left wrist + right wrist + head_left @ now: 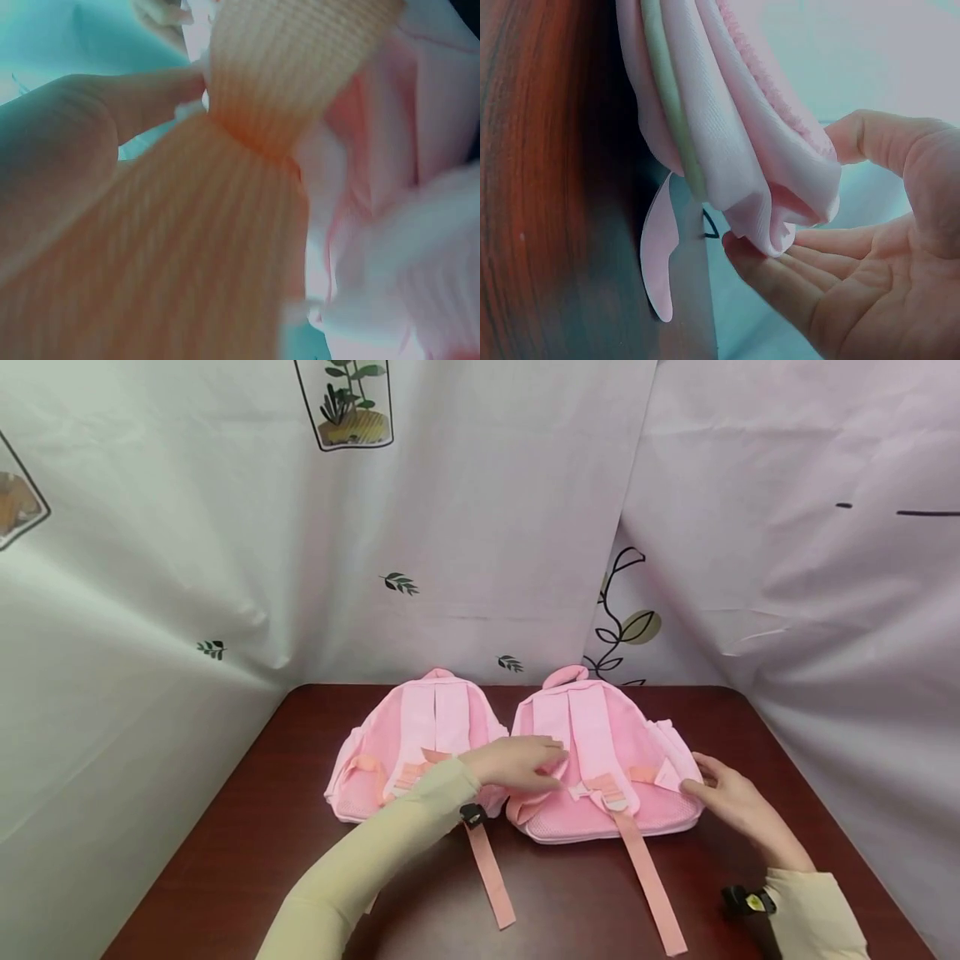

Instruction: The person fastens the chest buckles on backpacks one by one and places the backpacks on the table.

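Note:
Two pink backpacks lie side by side on the table, strap sides facing up. My left hand (521,760) reaches over the right backpack (660,797), fingers extended above its left shoulder strap. Close up in the left wrist view, an orange webbing strap (247,195) covers much of that hand. At the right backpack's right edge, my right hand (738,802) holds the side pocket (802,165), thumb on one face and fingers on the other. The left backpack (378,735) lies partly behind my left forearm.
Orange webbing straps (651,885) trail toward the near side of the dark red-brown table (247,860). White printed cloth (487,527) hangs behind and along both sides. Black cameras (748,900) sit on both wrists.

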### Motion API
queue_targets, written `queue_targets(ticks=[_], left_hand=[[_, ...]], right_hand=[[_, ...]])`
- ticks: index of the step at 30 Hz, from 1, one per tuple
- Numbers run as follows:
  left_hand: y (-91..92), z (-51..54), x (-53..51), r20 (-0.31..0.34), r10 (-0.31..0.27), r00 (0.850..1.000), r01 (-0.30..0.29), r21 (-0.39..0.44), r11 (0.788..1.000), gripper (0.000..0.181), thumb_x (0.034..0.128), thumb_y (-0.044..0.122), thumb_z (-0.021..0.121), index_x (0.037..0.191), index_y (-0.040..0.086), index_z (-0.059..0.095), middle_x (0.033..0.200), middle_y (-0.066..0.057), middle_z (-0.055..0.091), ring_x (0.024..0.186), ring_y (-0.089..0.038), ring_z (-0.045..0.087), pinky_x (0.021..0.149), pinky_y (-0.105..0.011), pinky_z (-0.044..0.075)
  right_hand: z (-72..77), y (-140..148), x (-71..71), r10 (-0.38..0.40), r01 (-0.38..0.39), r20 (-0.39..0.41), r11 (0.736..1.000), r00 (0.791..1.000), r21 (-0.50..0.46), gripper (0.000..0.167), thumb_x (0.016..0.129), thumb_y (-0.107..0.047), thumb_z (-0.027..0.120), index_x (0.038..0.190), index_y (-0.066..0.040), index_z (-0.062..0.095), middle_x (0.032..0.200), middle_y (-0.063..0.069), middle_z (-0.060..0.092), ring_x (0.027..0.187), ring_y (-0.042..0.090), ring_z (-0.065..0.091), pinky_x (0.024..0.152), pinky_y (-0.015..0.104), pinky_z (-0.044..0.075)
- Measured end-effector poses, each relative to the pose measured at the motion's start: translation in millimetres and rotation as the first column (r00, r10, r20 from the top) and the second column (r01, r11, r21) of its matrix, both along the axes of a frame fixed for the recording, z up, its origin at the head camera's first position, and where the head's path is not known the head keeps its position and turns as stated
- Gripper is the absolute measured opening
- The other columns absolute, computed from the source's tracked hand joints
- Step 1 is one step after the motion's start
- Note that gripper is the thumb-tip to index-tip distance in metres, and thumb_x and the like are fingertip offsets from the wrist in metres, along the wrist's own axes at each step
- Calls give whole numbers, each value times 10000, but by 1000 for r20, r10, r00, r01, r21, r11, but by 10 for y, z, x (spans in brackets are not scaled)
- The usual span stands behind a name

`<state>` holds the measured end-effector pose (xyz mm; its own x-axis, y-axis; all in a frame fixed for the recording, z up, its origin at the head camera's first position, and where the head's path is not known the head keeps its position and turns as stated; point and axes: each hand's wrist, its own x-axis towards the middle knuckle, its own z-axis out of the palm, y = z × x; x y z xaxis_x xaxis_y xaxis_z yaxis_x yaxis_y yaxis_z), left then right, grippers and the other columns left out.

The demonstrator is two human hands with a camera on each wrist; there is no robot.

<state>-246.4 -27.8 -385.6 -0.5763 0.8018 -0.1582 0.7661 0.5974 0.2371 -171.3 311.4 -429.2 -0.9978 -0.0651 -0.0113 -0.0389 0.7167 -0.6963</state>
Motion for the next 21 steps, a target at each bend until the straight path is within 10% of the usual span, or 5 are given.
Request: queue_targets(ticks=[11,21], left_hand=[[-362,5,-101,152,79,985,-99,130,987,565,962,419,670,1409,84,585,1275,-28,655,1140,-148,581,1043,-292,431],[-545,-54,-93,212,128,969,-190,306,933,488,942,394,706,1295,60,657,1137,-15,674,995,-134,592,945,-303,484]], right_hand=[[51,-44,-39,2,-1,-7,997,1000,82,731,950,-223,628,1440,216,306,1350,449,449,1198,548,530,944,610,484],[47,-79,-38,1,0,-13,997,1000,81,731,927,-207,638,1433,215,321,1354,452,440,1193,551,517,951,621,470]])
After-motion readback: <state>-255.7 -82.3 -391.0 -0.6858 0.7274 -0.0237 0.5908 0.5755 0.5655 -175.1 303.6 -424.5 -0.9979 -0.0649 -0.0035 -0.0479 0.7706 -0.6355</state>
